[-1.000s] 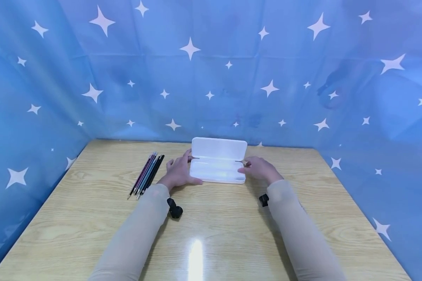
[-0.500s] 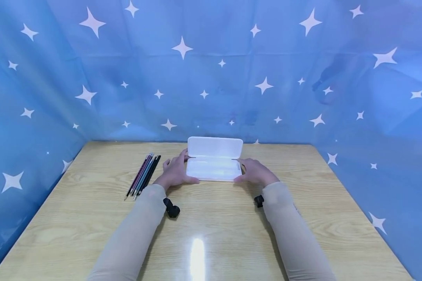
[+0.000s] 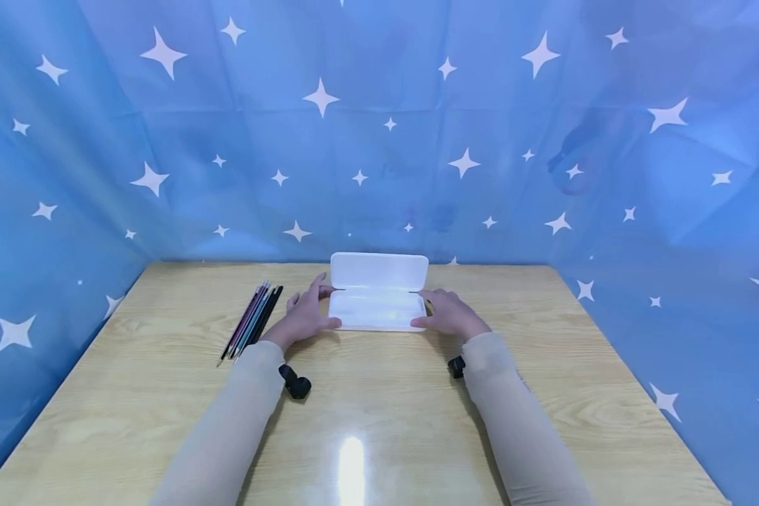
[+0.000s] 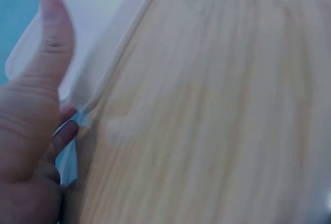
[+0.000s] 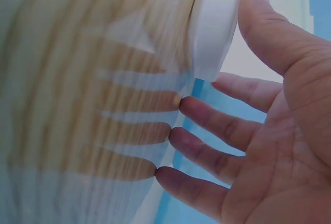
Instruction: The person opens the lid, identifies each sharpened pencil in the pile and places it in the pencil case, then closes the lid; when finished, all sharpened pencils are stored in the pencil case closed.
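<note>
A white pencil case (image 3: 377, 309) lies on the table with its lid (image 3: 379, 270) raised at the back. At its left end is my left hand (image 3: 303, 318), thumb by the front corner and a finger by the hinge side. In the left wrist view the left thumb (image 4: 54, 43) overlaps the white case; some of the other fingers are hidden. My right hand (image 3: 450, 313) holds the right end between thumb and index finger. The right wrist view shows the right thumb (image 5: 258, 12) against the case's edge, with the other fingertips touching the table.
Several pencils (image 3: 250, 323), dark, blue and purple, lie in a bundle left of my left hand. The wooden table (image 3: 379, 393) ends at a blue curtain (image 3: 379, 140) with white stars.
My right hand has shifted from over the case's right rim to its right end, the thumb now by the front corner. The left hand stays at the left end. The head view shifts slightly.
</note>
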Tool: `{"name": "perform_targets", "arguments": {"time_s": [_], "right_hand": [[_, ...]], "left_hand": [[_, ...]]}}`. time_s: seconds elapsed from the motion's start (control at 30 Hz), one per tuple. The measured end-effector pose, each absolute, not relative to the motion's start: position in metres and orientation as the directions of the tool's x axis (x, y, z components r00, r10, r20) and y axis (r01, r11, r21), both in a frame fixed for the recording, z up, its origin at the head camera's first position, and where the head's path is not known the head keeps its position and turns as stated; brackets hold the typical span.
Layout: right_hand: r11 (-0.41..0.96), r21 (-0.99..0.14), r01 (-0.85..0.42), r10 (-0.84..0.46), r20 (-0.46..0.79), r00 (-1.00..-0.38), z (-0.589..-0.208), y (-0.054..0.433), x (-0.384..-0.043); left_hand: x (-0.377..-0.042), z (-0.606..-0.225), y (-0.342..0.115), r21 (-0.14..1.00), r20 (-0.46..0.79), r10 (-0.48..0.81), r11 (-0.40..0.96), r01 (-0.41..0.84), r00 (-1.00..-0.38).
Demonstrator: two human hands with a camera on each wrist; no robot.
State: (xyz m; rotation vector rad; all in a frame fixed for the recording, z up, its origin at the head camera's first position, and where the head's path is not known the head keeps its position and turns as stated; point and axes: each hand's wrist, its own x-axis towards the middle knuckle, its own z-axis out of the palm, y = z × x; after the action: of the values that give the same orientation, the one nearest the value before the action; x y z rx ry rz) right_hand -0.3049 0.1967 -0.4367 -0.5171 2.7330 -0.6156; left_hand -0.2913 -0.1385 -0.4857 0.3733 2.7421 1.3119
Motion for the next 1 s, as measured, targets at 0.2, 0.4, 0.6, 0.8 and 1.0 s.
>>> {"name": "perform_targets", "arguments": {"time_s": [0.2, 0.4, 0.6, 0.8, 1.0], "right_hand": [[0.838, -0.474, -0.269, -0.404, -0.209, -0.891, -0.442, 0.194, -0.303], [0.850, -0.462, -0.253, -0.381, -0.208, -0.901, -0.439, 0.196, -0.304], [0.849, -0.464, -0.254, -0.385, -0.214, -0.898, -0.436, 0.198, -0.301], [0.851, -0.464, -0.247, -0.379, -0.216, -0.900, -0.434, 0.197, -0.302], [0.853, -0.456, -0.256, -0.387, -0.223, -0.895, -0.435, 0.198, -0.303]], "left_hand": [[-0.275, -0.480, -0.166, 0.889, 0.051, 0.189, 0.439, 0.131, -0.981], [-0.267, -0.452, -0.198, 0.850, 0.149, 0.073, 0.501, 0.165, -0.986], [-0.253, -0.429, -0.235, 0.816, 0.118, -0.021, 0.572, 0.085, -0.993], [-0.244, -0.421, -0.259, 0.780, 0.052, -0.020, 0.626, 0.028, -0.998], [-0.240, -0.419, -0.267, 0.739, -0.004, 0.013, 0.674, 0.006, -1.000]]}}
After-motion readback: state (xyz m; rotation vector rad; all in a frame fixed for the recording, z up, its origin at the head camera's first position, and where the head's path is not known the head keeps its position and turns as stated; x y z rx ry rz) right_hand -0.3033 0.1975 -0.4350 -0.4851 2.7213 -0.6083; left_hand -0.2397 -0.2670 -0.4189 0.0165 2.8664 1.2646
